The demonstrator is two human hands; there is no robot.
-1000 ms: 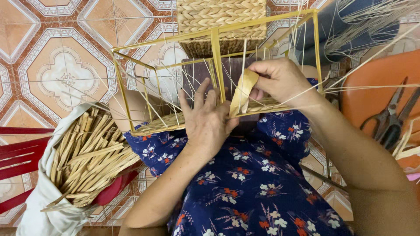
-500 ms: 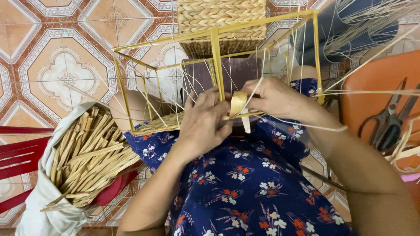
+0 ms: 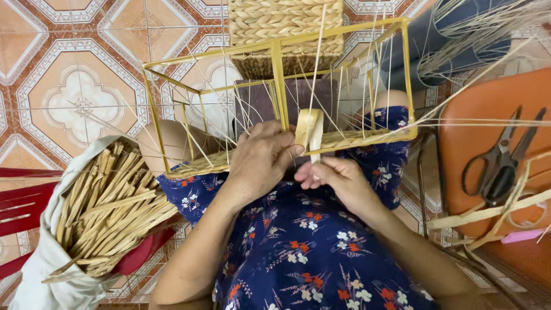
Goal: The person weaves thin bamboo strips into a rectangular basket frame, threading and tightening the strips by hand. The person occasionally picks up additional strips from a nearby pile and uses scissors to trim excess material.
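**Ana:** Well, where do the hands stand?

**Ben:** The left hand (image 3: 261, 161) is curled over the front rail of the frame (image 3: 275, 49), fingers closed on the woven edge just beside the strip (image 3: 308, 129). The right hand (image 3: 336, 178) sits just below, thumb and fingers pinched on the strip's lower end. The strip itself is looped over the rail at the middle of the frame, which rests on the lap.

**Ana:** What could go wrong?

**Ben:** I'd judge the strip could crease or split at the fold if the right hand pulls hard against the rail. If the pinch slackens, the loop may spring loose. The thin upright strands (image 3: 367, 74) stand close around the hands; a stray knuckle could bend one out of line. The frame is only steadied by the left hand, so a sharp tug might tip it.

**Ana:** Any packages, labels or signs?

**Ben:** No labels or signs that I can see. At lower left a pale cloth bag (image 3: 43, 258) lies open, full of flat tan reeds (image 3: 103, 206). A woven basket (image 3: 284, 26) stands beyond the frame. Scissors (image 3: 499, 166) lie on an orange seat (image 3: 493, 103) at right, with a small pink slip (image 3: 522, 236) near them, too small to make out.
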